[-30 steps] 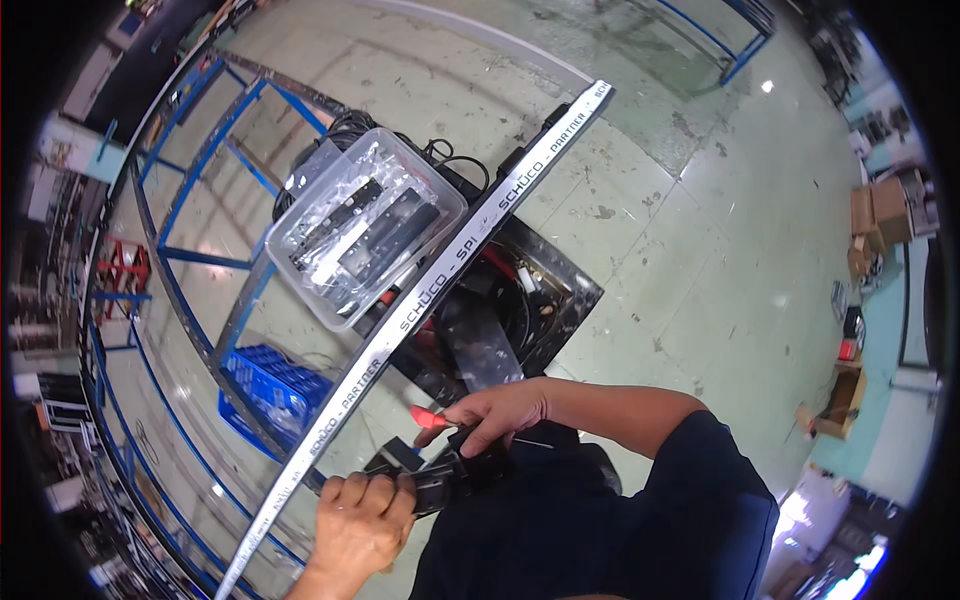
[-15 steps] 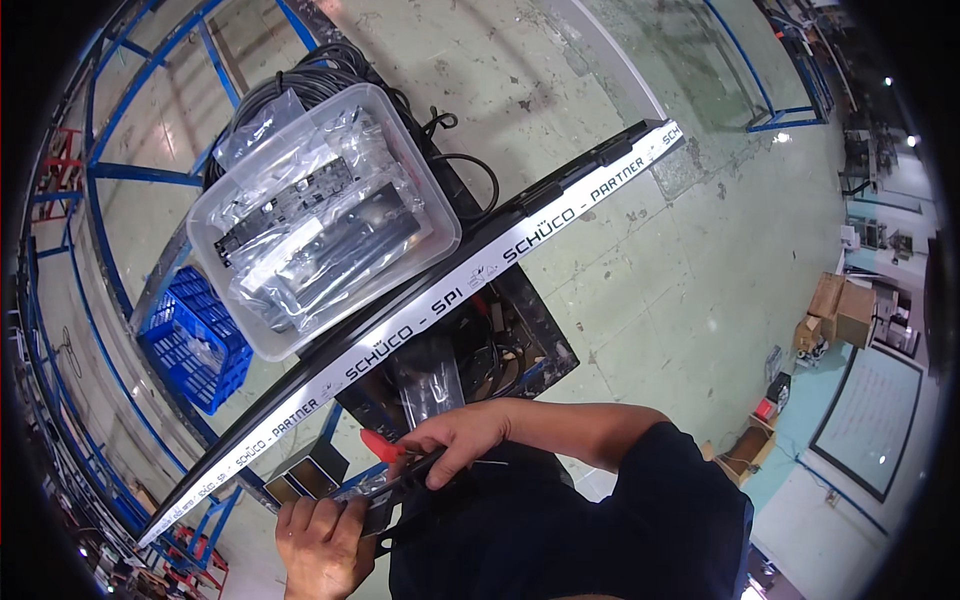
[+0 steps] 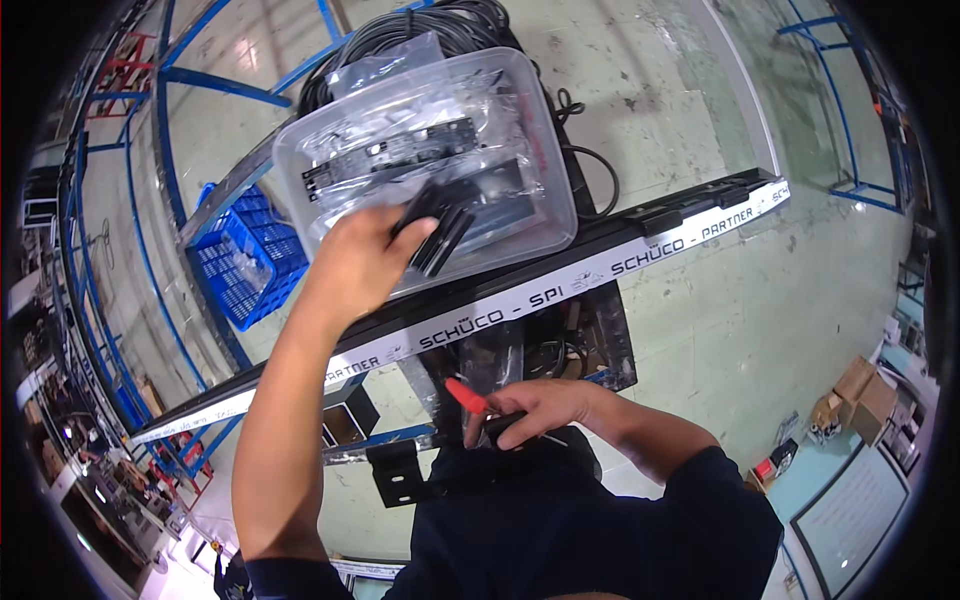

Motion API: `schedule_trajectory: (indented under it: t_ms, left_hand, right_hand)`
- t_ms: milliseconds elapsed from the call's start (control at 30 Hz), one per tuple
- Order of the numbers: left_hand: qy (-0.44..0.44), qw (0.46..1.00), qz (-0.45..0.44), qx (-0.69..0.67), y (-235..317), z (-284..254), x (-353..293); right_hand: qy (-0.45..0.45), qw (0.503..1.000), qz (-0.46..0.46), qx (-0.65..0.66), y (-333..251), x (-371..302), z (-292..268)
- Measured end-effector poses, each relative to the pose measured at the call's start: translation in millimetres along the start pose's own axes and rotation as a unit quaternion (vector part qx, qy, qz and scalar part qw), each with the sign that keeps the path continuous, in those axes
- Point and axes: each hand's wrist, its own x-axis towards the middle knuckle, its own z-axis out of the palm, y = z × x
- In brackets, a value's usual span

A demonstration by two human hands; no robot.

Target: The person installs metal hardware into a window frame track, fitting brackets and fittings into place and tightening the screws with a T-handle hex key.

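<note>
Head: left hand [image 3: 355,265] grips black parts [image 3: 435,225] over bin [image 3: 545,170].

Long black profile rail [image 3: 690,212]; clear plastic tub [image 3: 540,190] resting on it.

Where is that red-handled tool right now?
In the head view, the red-handled tool is low and central, held in the right hand close to the person's body, just below the long white-taped profile bar.

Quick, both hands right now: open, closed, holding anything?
Left hand: closed on black flat parts, over the clear plastic bin.
Right hand: closed on a red-handled tool, near the person's chest.
</note>
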Motion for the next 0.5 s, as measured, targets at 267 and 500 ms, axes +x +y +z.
schedule_trajectory:
  t_ms: [267, 500]
  left_hand:
    - [-0.072, 0.976, -0.013, 0.206, -5, -2, 54]
    - [0.095, 0.983, 0.035, 0.153, -28, -24, 25]
  right_hand:
    - [0.06, 0.998, -0.033, 0.013, 5, -20, 24]
    - [0.117, 0.991, -0.059, 0.0, 2, -32, 51]
